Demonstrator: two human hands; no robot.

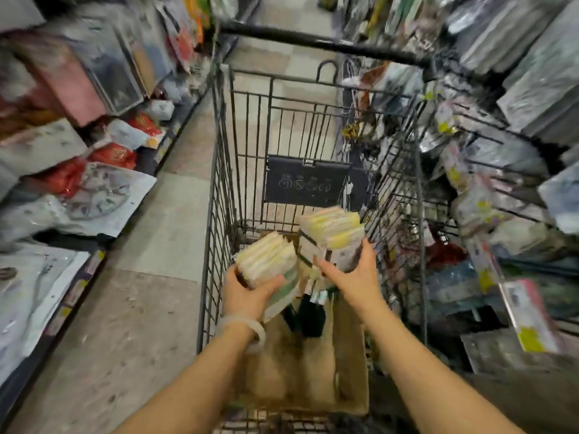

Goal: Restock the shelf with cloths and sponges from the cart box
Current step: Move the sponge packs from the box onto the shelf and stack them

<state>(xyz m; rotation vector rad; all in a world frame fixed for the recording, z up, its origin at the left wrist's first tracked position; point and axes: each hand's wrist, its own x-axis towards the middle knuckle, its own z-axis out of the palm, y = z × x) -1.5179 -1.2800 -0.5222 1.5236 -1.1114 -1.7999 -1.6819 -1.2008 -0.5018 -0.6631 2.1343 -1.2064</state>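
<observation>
A brown cardboard box (351,364) sits in the wire shopping cart (219,183) in front of me. My left hand (247,296) grips a stack of pale yellow and white packaged cloths (266,258) just above the box's far end. My right hand (354,274) grips a second, taller stack of yellow and white packs (332,233), held a little higher and to the right. Dark packets (310,314) lie inside the box below both hands. The frame is blurred by motion.
Shelves of packaged goods (78,136) line the aisle on the left. On the right, hooks hold hanging packets (470,183) close against the cart. The cart's black handle bar (313,42) crosses the far end. Tiled floor (150,277) runs along the cart's left.
</observation>
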